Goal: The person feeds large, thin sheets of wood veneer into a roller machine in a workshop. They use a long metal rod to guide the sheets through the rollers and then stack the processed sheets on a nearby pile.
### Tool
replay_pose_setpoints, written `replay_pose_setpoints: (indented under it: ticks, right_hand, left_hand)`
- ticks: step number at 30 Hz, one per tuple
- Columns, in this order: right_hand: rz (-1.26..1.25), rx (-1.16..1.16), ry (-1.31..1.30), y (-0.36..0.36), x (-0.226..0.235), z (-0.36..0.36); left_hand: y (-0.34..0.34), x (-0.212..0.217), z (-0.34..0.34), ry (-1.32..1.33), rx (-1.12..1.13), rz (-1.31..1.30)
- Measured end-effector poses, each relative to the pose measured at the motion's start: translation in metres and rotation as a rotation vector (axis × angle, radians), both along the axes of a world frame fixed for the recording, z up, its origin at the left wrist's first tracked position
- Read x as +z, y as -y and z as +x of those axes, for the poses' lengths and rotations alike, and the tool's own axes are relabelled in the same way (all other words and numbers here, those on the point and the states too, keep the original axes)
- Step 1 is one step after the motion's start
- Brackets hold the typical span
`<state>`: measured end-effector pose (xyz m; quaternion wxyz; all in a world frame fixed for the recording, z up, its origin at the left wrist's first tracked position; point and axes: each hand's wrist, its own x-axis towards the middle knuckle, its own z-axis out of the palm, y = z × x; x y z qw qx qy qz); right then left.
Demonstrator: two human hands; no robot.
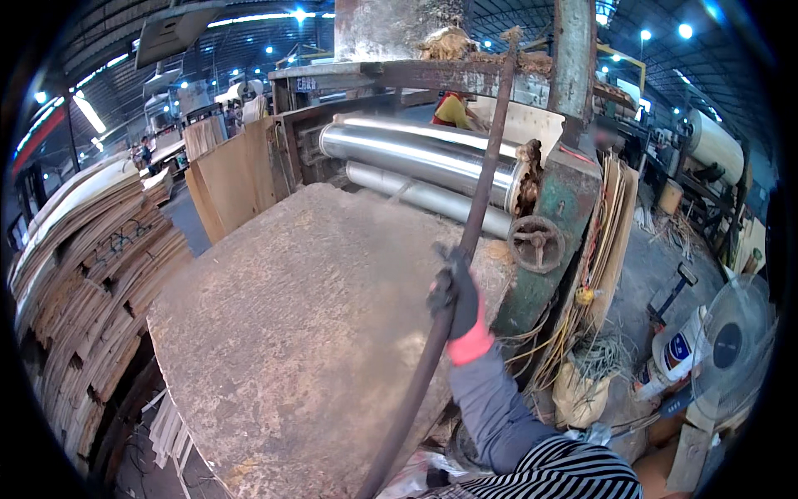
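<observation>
A long dark pole (490, 166) slants across the view, from the lower edge up past the rollers to the beam above. Its surface is brown and rough, and it looks bent by the lens. My right hand (455, 293), in a dark glove with a red cuff, is closed around the pole at about its middle. Under the hand and pole spreads a broad, worn, dusty tabletop (274, 324). At its far edge lie a shiny metal roller (416, 156) and a thinner grey roller (428, 198). My left hand is out of view.
Stacked wood veneer sheets (91, 308) stand left. Right of the rollers are a rusty handwheel (536, 244), a green machine frame (553, 200), hanging cables and a sack (579, 395). A fan (731, 345) and a white bucket (682, 343) stand at right. Another person (453, 111) is beyond the rollers.
</observation>
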<state>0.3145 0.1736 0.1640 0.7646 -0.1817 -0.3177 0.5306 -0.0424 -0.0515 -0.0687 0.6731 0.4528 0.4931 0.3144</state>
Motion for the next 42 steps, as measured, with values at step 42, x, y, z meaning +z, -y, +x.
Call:
replay_pose_setpoints:
  ticks: [42]
  right_hand:
    - [-0.023, 0.003, 0.144, -0.2, 0.071, 0.055]
  left_hand:
    - [-0.172, -0.002, 0.117, -0.268, 0.102, 0.193]
